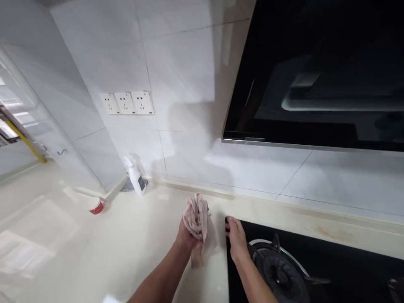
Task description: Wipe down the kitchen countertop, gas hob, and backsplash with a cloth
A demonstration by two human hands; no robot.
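My left hand (187, 236) is closed round a bunched pinkish cloth (197, 216), held over the pale counter just left of the gas stove (344, 256). A loose end of the cloth hangs down and is blurred. At the stove's back left corner, my right hand (236, 236) has its fingers curled over the black edge, gripping it. The undersides of those fingers are hidden. Close to my right forearm lies a round burner (279, 271) with its pan support.
A white spray bottle (136, 176) stands in the back corner of the counter (132, 252). A red and white paper cup (94, 205) is farther left. The black range hood (315, 84) juts out above the stove. Wall sockets (126, 103) are at upper left.
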